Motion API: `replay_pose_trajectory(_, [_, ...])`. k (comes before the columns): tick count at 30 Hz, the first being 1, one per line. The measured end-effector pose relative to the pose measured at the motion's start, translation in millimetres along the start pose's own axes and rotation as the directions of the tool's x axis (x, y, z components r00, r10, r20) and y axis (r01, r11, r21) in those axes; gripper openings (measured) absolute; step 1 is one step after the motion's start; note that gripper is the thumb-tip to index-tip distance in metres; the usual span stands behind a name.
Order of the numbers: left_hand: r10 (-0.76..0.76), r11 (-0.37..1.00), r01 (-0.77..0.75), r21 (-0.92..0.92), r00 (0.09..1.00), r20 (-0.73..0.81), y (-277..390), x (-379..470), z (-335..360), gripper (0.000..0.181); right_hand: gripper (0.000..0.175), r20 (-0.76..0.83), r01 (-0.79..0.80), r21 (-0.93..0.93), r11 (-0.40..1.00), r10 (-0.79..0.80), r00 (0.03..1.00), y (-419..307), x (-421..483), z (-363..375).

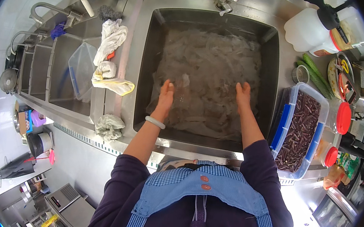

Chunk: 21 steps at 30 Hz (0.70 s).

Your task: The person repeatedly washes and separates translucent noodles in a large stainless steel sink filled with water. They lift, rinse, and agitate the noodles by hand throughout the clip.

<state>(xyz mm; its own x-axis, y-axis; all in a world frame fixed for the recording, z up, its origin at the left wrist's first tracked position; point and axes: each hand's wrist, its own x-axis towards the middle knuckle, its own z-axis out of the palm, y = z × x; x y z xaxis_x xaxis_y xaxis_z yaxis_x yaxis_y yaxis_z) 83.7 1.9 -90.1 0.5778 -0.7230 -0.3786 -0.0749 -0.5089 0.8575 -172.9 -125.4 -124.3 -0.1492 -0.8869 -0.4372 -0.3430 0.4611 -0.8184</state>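
Note:
A deep stainless steel sink [265, 123] lies straight before me, holding cloudy water. Pale, translucent, sheet-like pieces [205, 59] fill much of it; their material is unclear. My left hand [166, 95] is over the sink's left part, fingers pointing away from me, a pale bangle [155, 122] on its wrist. On the right side, my right hand [243, 95] is held with its thumb and fingers apart. Neither hand shows anything gripped; how far the fingertips dip into the water is hard to tell. A faucet [226, 9] stands at the sink's far edge.
White cloths [111, 41] and a crumpled greenish cloth [109, 127] lie left of the sink, beside another basin with a clear plastic box [82, 72]. At right stand a plastic tub of dark purple pieces [300, 127], cucumbers [317, 76], red-lidded jars [343, 117] and a white jug [307, 30].

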Motion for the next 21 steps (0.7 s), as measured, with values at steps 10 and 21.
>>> replay_pose_trajectory(10, [-0.598,0.73,0.407,0.548,0.77,0.224,-156,24,-28,0.054,0.084,0.202,-0.426,-0.566,0.706,0.619,0.759,68,5,-34])
replay_pose_trajectory(21, [-0.61,0.663,0.74,0.111,0.448,0.653,-30,-21,60,0.06,0.075,0.673,-0.66,-0.403,0.634,0.694,0.255,53,-47,28])
